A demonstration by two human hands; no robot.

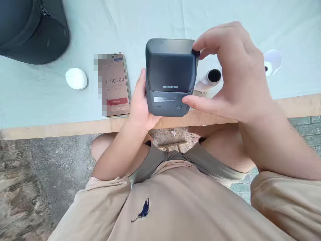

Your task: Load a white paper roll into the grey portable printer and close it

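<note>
A dark grey label printer (172, 72) with NIIMBOT lettering is held up over the table's near edge. My left hand (140, 108) supports it from the left and below, and most of its fingers are hidden behind the body. On the other side, my right hand (238, 70) spans the printer's right edge. Its index fingertip touches the upper right corner, while the thumb tip lies on the lower front by a small silver sticker (164, 99). Just under that thumb shows the round power button (178, 107). A thin slot crosses the front below the lettering.
Left of the printer lies a phone (116, 83) showing a timer, partly pixelated. A white rounded object (76, 78) sits farther left, near a black zippered bag (35, 33). Behind my right hand are a white label roll (210, 78) and another white roll (272, 63). The table's wooden edge (62, 130) runs before me.
</note>
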